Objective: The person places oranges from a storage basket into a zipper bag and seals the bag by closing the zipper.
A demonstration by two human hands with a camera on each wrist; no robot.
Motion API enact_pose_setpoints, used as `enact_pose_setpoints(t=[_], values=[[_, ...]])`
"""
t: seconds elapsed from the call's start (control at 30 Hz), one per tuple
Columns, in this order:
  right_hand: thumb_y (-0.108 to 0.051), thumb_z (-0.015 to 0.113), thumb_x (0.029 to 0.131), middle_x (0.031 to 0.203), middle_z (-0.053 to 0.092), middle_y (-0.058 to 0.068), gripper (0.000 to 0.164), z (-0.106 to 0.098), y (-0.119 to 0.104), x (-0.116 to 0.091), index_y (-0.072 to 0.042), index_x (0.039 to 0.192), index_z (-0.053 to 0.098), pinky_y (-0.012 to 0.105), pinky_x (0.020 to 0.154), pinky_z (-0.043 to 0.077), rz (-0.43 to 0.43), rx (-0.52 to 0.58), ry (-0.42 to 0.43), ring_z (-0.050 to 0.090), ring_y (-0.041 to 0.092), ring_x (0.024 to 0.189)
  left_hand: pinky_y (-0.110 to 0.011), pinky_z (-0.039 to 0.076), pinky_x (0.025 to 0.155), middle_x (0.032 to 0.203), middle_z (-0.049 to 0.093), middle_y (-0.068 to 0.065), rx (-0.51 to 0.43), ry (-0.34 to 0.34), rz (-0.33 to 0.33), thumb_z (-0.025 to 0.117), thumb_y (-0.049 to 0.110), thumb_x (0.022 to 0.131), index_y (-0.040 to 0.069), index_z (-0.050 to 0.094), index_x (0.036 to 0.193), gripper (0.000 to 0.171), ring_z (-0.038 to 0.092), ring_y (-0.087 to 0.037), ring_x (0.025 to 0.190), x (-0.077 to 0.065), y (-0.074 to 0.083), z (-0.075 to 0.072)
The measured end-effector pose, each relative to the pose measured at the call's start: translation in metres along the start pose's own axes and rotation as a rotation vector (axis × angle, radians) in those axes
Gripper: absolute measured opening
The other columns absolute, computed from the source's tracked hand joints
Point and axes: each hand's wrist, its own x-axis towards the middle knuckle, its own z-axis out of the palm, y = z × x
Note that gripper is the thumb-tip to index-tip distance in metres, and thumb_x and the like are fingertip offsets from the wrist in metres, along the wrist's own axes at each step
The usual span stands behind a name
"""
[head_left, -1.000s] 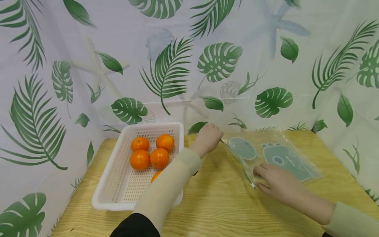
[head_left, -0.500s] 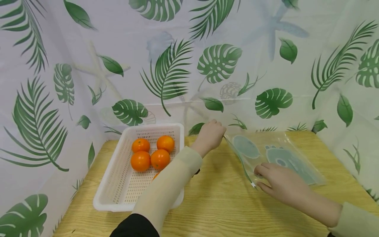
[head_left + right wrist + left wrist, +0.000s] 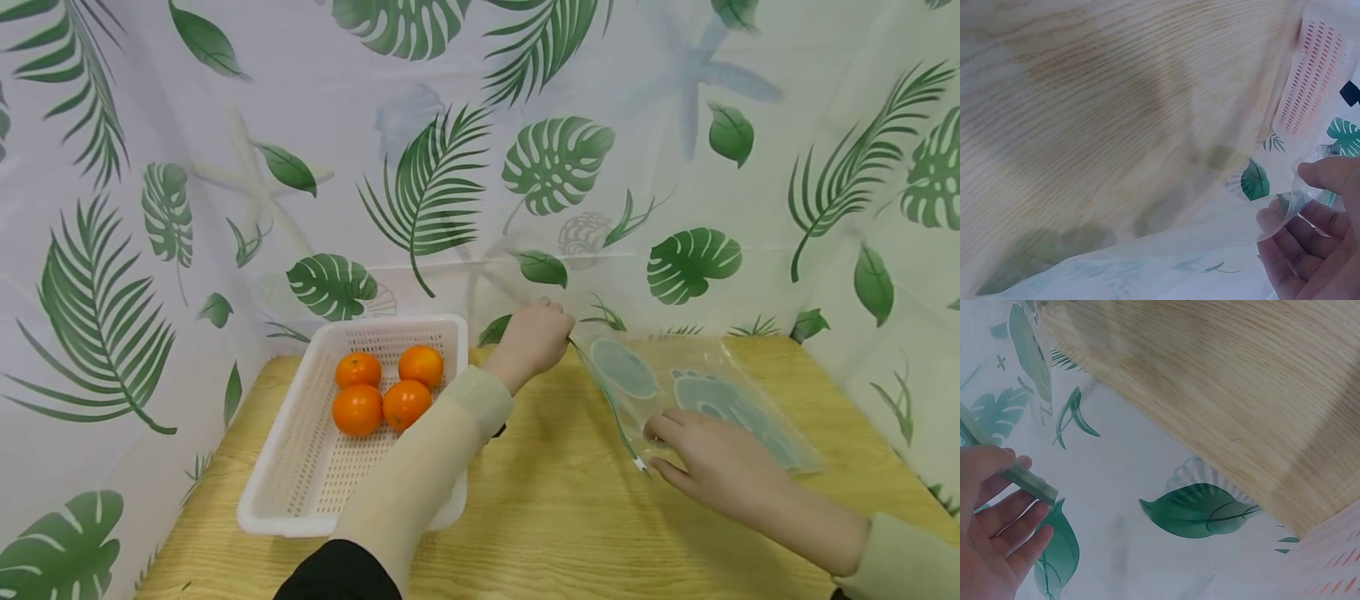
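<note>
Clear plastic zip bag w/ blue-green cartoon prints: on R side of the pale wood table, mostly flat, zip side lifted a bit toward the basket.
Left hand: at far end of zip side; pinching the green strip btwn thumb & fingers (left wrist view shows it best).
Right hand: at near end; fingers curled w/ clear film btwn them & thumb, so a light pinch, prob. How tight, can't tell.
Green zip strip: runs btwn the 2 hands, slightly bowed. Step in hand, I'd judge: controlling the bag's mouth from both ends. Whether the mouth is parted, can't tell.
White plastic slider: at near end of strip, just beside R thumb. Next move prob calls for a firm L hold while R thumb & fingers work the 2 film layers apart, w/o tugging the bag askew.
White rectangular lattice basket: L of bag, partly behind L forearm; 4 round, glossy oranges visible inside, grouped toward the back.
</note>
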Motion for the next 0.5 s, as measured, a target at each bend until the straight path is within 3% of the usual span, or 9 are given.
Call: enact_pose_setpoints(t=[0.5], values=[[-0.027, 0.09, 0.085, 0.098, 0.073, -0.005, 0.03, -0.002, -0.002, 0.002, -0.015, 0.105, 0.072, 0.035, 0.066, 0.059, -0.008, -0.022, 0.03, 0.072, 0.016, 0.079, -0.03, 0.059, 0.088, 0.109, 0.072, 0.001, -0.012, -0.008, -0.004, 0.058, 0.023, 0.109, 0.019, 0.076, 0.114, 0.019, 0.063, -0.016, 0.102, 0.005, -0.001, -0.013]])
